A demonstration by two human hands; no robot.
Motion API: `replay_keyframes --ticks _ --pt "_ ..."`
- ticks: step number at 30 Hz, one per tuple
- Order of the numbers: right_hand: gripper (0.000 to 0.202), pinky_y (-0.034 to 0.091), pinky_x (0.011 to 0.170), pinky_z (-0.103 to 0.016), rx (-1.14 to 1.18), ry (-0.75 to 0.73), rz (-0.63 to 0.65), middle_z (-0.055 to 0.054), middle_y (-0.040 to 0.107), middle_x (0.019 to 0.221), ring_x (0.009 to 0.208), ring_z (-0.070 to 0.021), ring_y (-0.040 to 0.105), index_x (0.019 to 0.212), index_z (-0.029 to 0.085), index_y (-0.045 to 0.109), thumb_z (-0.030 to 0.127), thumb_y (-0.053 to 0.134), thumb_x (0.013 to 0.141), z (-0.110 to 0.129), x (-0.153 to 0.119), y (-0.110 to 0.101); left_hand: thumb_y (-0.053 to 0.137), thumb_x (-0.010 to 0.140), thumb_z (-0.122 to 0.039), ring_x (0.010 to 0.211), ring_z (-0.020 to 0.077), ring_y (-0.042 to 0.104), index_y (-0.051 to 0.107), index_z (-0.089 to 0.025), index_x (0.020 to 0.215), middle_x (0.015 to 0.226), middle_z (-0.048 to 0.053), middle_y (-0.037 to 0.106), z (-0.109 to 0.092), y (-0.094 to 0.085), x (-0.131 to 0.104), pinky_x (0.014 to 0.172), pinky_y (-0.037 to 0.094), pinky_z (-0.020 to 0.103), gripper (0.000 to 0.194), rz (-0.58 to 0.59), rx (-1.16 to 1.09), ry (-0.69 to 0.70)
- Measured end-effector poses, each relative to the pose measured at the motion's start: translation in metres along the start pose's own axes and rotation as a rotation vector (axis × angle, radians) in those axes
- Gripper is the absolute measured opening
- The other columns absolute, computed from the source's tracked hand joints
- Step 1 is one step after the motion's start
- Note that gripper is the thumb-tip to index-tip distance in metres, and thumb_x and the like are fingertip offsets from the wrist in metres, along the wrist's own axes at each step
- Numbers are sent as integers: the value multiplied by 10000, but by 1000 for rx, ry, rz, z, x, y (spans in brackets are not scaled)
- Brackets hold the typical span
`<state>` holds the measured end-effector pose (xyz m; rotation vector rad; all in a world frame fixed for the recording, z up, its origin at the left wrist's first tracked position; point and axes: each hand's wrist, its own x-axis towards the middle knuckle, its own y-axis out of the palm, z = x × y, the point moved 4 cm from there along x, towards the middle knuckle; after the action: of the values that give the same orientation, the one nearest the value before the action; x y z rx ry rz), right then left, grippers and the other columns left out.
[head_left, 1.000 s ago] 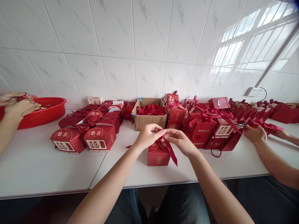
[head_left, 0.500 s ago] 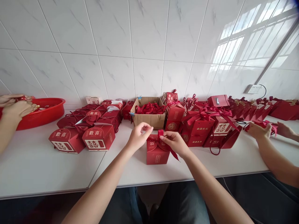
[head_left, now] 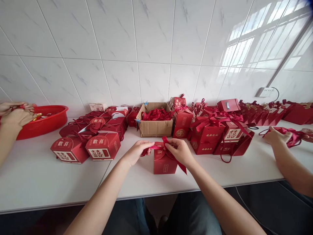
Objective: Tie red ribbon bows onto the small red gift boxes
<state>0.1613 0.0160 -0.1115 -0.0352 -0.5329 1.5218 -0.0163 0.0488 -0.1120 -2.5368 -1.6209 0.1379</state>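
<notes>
Gripping the ribbon (head_left: pixel 181 166), the left hand (head_left: pixel 137 152) has lowered; the right hand (head_left: pixel 180 152) pinches it.

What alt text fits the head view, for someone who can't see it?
Left hand and right hand pinch a red ribbon at the top of a red gift box on a white table. Behind stands a cardboard carton of ribbons; more red boxes and other people's hands are at both sides.

The red gift box (head_left: pixel 164 165), printed in pale gold, stands upright near six o'clock on the white table (head_left: pixel 137 182). Its glossy red ribbon (head_left: pixel 181 167) rises at twelve, stretches toward nine and trails toward four.
</notes>
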Motion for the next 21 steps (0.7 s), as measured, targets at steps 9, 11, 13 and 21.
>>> replay_keyframes --ticks 9,11,13,21 --pt "173 362 561 -235 -223 -175 37 -5 668 679 562 -125 503 834 195 705 197 544 770 25 -8 7 664 780 -393 669 152 574 666 -158 609 629 28 635 -64 23 -11 741 443 288 290 78 -110 210" --pt "148 311 518 -233 -263 -215 54 10 593 594 516 -110 429 743 178 670 269 565 795 25 -10 7 666 781 -413 807 193 625 724 -165 768 764 53 696 -71 28 -4 835 447 323 255 94 -146 240" --pt "244 275 505 -236 -265 -209 28 22 512 543 508 -104 376 638 171 602 332 562 816 22 -11 6 625 800 -486 963 237 636 721 -193 975 938 76 723 -73 30 5 932 417 374 355 129 -166 227" --pt "330 281 517 -237 -138 -161 25 23 482 550 527 -108 379 614 176 528 360 464 881 9 -5 4 619 754 -583 1028 270 608 691 -172 952 1020 91 706 -37 12 16 927 420 390 462 -36 182 179"
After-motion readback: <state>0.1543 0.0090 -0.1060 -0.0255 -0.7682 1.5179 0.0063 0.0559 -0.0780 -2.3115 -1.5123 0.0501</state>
